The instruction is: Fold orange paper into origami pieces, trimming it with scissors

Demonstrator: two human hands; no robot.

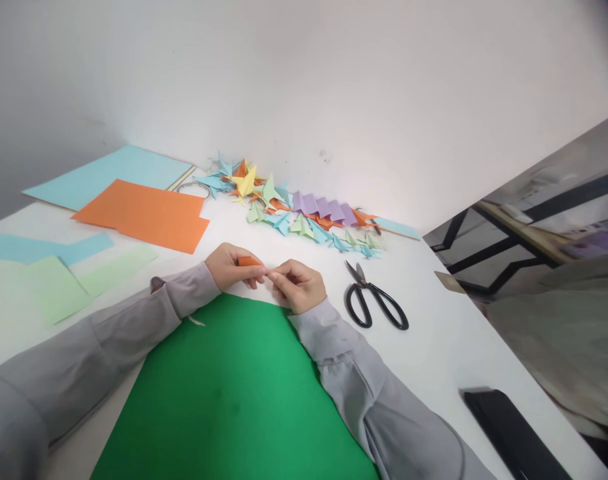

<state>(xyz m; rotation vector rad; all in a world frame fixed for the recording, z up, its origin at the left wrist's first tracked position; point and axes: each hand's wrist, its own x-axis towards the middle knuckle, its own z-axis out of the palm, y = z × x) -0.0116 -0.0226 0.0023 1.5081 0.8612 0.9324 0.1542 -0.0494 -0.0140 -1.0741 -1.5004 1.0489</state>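
Observation:
Between my hands is a small folded piece of orange paper [249, 261], mostly hidden by my fingers. My left hand [233, 266] is closed on it, with the thumb lying along its lower edge. The fingertips of my right hand [300, 285] pinch at its right end, touching the left fingertips. Both hands are held just above the far edge of a green sheet [234, 387]. Black-handled scissors [369, 293] lie with their blades parted, to the right of my right hand.
Folded paper figures [269, 193] in several colours stand along the wall. Orange sheets [144, 213], a light blue stack [114, 175], and pale green [57, 290] and blue [89, 249] pieces lie at left. A black flat object [511, 433] is near the table's right edge.

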